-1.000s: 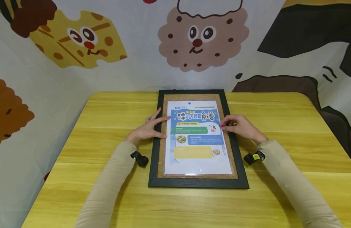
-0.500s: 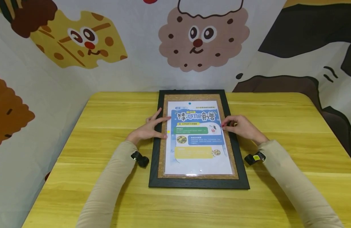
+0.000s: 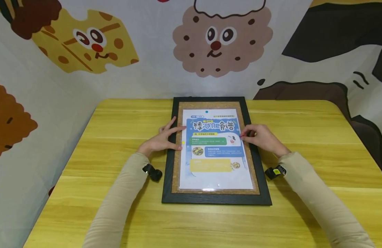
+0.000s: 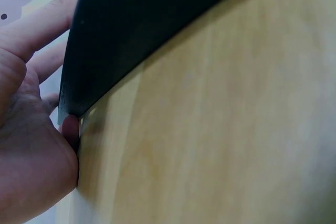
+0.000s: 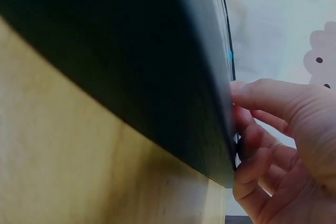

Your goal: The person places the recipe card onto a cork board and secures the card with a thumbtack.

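Observation:
A cork board (image 3: pixel 176 172) in a black frame (image 3: pixel 215 198) lies on the table, bearing a sheet with blue, green and yellow printing, a poster (image 3: pixel 215 181). My left hand (image 3: pixel 158 142) rests over the frame's left side, fingers spread, index finger and thumb tips at the poster's left edge. Between them a yellow pushpin (image 3: pixel 183 142) shows at that edge. My right hand (image 3: pixel 263 138) pinches a small red pushpin (image 3: pixel 241 136) at the poster's right edge; the fingertips hide most of it. A blue pushpin (image 3: pixel 206 112) marks the poster's top middle.
The wooden table (image 3: pixel 110 137) extends on both sides of the frame and in front of it. Behind it hangs a white backdrop (image 3: pixel 153 82) with cartoon food prints, close to the frame's far edge. Each wrist wears a black strap camera (image 3: pixel 153 173).

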`<state>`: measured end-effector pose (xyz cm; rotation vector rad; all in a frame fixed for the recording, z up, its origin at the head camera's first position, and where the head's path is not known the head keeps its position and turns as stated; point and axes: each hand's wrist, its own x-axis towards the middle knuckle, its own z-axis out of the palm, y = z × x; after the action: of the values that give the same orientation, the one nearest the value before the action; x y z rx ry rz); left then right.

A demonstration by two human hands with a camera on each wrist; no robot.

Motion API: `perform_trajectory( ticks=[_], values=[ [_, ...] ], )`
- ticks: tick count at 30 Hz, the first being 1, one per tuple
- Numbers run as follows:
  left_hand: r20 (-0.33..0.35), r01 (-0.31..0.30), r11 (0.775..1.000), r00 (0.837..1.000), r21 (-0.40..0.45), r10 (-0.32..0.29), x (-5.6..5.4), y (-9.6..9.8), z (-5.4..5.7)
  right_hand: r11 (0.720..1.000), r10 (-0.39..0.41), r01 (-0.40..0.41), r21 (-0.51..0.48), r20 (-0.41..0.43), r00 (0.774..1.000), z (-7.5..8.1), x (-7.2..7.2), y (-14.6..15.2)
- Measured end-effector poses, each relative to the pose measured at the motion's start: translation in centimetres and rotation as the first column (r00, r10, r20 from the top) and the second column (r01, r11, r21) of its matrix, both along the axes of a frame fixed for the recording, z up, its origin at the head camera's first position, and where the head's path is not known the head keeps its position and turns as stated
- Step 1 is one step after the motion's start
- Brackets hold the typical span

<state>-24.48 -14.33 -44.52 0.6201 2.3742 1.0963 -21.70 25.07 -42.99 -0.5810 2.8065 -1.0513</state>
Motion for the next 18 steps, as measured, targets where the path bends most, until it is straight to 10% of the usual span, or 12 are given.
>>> perform_trajectory(
  ticks=[18],
  values=[
    [0.011,-0.012,1.000,1.000,0.003,0.012,0.08,0.01,0.18,1.000,0.016,-0.017,-0.015,-0.044,0.999,-0.34,0.07,0.07]
  ],
)
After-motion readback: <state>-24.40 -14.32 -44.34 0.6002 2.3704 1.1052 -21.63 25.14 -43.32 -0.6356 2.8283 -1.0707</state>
